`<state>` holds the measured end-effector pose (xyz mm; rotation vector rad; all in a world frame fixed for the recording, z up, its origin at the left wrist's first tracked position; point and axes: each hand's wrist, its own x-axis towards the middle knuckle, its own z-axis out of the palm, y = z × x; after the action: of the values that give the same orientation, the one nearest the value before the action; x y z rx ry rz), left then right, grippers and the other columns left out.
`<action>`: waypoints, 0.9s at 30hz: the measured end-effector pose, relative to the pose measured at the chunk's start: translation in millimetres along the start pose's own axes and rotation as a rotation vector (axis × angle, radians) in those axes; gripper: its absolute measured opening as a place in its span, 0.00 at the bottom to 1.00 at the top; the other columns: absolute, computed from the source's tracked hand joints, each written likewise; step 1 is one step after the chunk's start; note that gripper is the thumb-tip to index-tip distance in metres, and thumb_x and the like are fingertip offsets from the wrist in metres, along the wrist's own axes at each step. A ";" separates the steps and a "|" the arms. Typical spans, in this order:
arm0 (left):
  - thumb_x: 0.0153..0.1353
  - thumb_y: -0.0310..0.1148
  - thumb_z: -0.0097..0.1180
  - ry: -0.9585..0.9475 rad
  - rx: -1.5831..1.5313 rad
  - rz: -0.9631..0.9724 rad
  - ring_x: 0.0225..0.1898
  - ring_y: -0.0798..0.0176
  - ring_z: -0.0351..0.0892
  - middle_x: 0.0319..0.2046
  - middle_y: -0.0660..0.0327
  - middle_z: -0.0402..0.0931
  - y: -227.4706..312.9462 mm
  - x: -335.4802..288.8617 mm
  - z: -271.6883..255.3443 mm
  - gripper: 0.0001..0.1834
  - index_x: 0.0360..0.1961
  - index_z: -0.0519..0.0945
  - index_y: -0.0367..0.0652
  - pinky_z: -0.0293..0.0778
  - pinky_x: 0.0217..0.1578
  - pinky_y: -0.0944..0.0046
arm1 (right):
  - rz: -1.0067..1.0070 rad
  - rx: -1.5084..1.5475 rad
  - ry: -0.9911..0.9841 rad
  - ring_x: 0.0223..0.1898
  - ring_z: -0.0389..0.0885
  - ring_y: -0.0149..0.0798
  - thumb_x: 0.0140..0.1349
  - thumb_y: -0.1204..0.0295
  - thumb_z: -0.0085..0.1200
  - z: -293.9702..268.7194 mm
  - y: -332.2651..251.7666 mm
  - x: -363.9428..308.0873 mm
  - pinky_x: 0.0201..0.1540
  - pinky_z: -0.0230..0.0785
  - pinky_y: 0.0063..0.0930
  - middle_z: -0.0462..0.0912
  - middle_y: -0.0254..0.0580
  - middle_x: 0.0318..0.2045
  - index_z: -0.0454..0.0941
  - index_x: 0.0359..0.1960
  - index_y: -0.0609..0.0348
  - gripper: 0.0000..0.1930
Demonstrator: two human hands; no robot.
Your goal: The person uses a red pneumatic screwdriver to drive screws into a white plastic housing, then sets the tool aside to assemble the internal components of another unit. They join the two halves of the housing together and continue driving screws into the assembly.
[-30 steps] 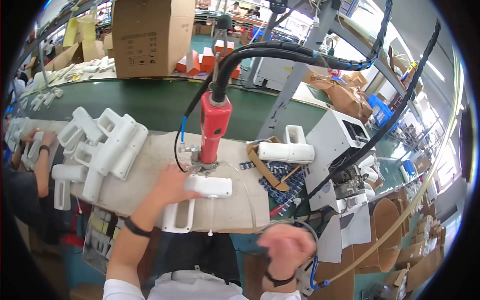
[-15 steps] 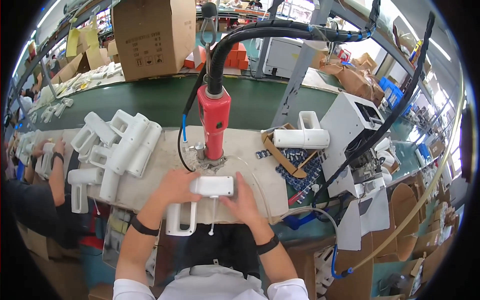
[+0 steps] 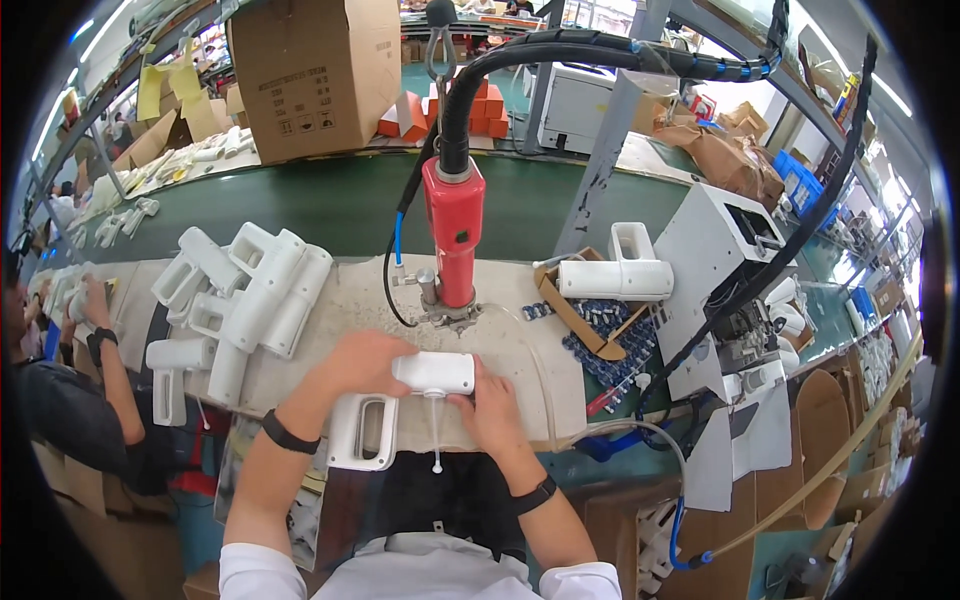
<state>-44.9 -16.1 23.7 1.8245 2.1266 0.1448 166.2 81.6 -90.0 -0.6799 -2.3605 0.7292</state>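
Observation:
A white plastic housing (image 3: pixel 434 372) lies sideways at the front edge of the work surface, between both hands. Its barrel has small holes at the right end, and a thin white stem (image 3: pixel 436 432) with a ball tip hangs down from it. My left hand (image 3: pixel 370 362) is closed over its left end, just above a white loop handle (image 3: pixel 362 436); fingers hide where handle and barrel meet. Around the right end my right hand (image 3: pixel 490 402) is closed, thumb below. Behind them a red power screwdriver (image 3: pixel 456 235) hangs upright, its lower end at a metal fixture (image 3: pixel 452 316).
Several white housings (image 3: pixel 245 300) are piled at left; another housing (image 3: pixel 615 278) rests beside cardboard and blue-grey small parts (image 3: pixel 600 340) at right. A white machine (image 3: pixel 705 260) stands beyond. Green conveyor (image 3: pixel 350 205) runs behind. A co-worker's arm (image 3: pixel 118 385) reaches in at far left.
My right fingers, previously stretched along the housing's right end, are now bent in closer around it. The view has shifted slightly, and the red screwdriver hangs a little farther right. The co-worker's hands have moved.

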 end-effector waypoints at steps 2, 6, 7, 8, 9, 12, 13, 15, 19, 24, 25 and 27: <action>0.39 0.49 0.68 0.004 -0.047 0.007 0.48 0.50 0.78 0.45 0.55 0.81 -4.7 2.2 -2.2 0.33 0.49 0.81 0.47 0.74 0.49 0.54 | -0.007 0.004 0.012 0.52 0.75 0.52 0.55 0.66 0.62 1.0 0.7 0.0 0.57 0.60 0.44 0.77 0.54 0.51 0.60 0.63 0.68 0.36; 0.38 0.49 0.69 0.004 -0.497 -0.033 0.46 0.50 0.79 0.45 0.54 0.81 -13.3 -7.3 -15.2 0.34 0.49 0.81 0.45 0.74 0.48 0.55 | -0.019 -0.039 0.015 0.52 0.75 0.52 0.54 0.66 0.63 1.4 -2.0 0.0 0.57 0.60 0.44 0.77 0.54 0.51 0.61 0.62 0.68 0.36; 0.38 0.49 0.69 0.003 -0.496 -0.035 0.46 0.50 0.79 0.45 0.54 0.81 -15.9 -9.1 -19.1 0.34 0.49 0.81 0.45 0.74 0.48 0.55 | -0.021 -0.054 0.026 0.52 0.75 0.52 0.54 0.66 0.63 1.8 -2.3 0.1 0.57 0.60 0.44 0.77 0.54 0.52 0.61 0.62 0.68 0.36; 0.37 0.48 0.69 -0.009 -0.346 0.003 0.46 0.50 0.79 0.45 0.53 0.81 -17.8 -11.9 -22.4 0.35 0.49 0.81 0.44 0.73 0.49 0.56 | -0.026 -0.050 0.019 0.52 0.75 0.52 0.54 0.66 0.63 2.2 -1.6 0.0 0.57 0.60 0.44 0.77 0.54 0.52 0.61 0.62 0.68 0.36; 0.37 0.47 0.70 -0.021 -0.196 0.040 0.47 0.50 0.79 0.45 0.52 0.80 -20.0 -16.2 -26.4 0.35 0.50 0.81 0.44 0.73 0.49 0.57 | -0.019 -0.051 0.020 0.51 0.75 0.52 0.54 0.67 0.63 2.7 -1.0 0.1 0.57 0.60 0.44 0.77 0.54 0.51 0.61 0.62 0.67 0.36; 0.38 0.44 0.69 0.010 -0.162 -0.040 0.47 0.50 0.79 0.45 0.50 0.80 -24.0 -45.2 -49.6 0.35 0.50 0.79 0.41 0.72 0.51 0.58 | -0.042 -0.039 0.033 0.51 0.76 0.52 0.53 0.68 0.63 2.7 0.7 0.1 0.57 0.60 0.43 0.77 0.53 0.51 0.62 0.62 0.67 0.36; 0.38 0.44 0.69 0.016 -0.162 -0.055 0.47 0.50 0.79 0.45 0.50 0.80 -30.6 -57.9 -54.9 0.35 0.50 0.79 0.41 0.72 0.51 0.58 | -0.058 -0.030 0.052 0.50 0.76 0.52 0.53 0.68 0.63 2.8 1.5 -0.2 0.57 0.60 0.43 0.77 0.53 0.50 0.62 0.62 0.67 0.35; 0.38 0.37 0.71 0.168 -0.399 -0.237 0.51 0.49 0.78 0.47 0.48 0.79 -49.3 -82.8 -64.2 0.34 0.50 0.78 0.36 0.70 0.55 0.59 | -0.055 -0.018 0.035 0.50 0.76 0.51 0.53 0.68 0.63 2.4 0.0 0.1 0.57 0.60 0.43 0.78 0.53 0.50 0.62 0.61 0.67 0.35; 0.41 0.34 0.68 0.456 -0.110 -0.136 0.50 0.48 0.76 0.45 0.49 0.78 -75.7 -85.7 -66.8 0.31 0.50 0.77 0.37 0.69 0.55 0.57 | -0.048 -0.042 0.022 0.50 0.75 0.52 0.54 0.68 0.63 -0.4 -2.1 0.1 0.57 0.60 0.43 0.78 0.52 0.48 0.64 0.61 0.67 0.34; 0.44 0.31 0.66 0.340 0.203 -0.034 0.55 0.53 0.71 0.49 0.55 0.74 -71.6 9.3 -59.5 0.28 0.50 0.75 0.41 0.60 0.62 0.51 | -0.064 -0.057 0.007 0.52 0.75 0.51 0.55 0.65 0.62 -3.8 -1.7 1.6 0.57 0.60 0.43 0.77 0.53 0.50 0.63 0.61 0.68 0.34; 0.45 0.30 0.64 0.288 0.269 -0.018 0.56 0.53 0.70 0.50 0.56 0.74 -60.5 37.7 -59.4 0.27 0.50 0.75 0.42 0.59 0.62 0.47 | -0.056 -0.082 0.001 0.53 0.75 0.50 0.56 0.64 0.62 -6.0 4.7 -0.7 0.57 0.60 0.43 0.76 0.52 0.52 0.62 0.61 0.69 0.35; 0.48 0.27 0.59 0.336 0.360 0.073 0.58 0.53 0.69 0.52 0.56 0.73 -67.6 81.0 -44.3 0.25 0.51 0.76 0.43 0.58 0.62 0.42 | -0.049 -0.071 -0.017 0.53 0.75 0.50 0.56 0.64 0.62 -6.8 4.6 -1.2 0.57 0.59 0.44 0.77 0.52 0.52 0.62 0.61 0.69 0.35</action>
<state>-132.4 57.3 30.7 2.2155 2.4411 0.0959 172.7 86.4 -88.6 -0.6455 -2.4191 0.6354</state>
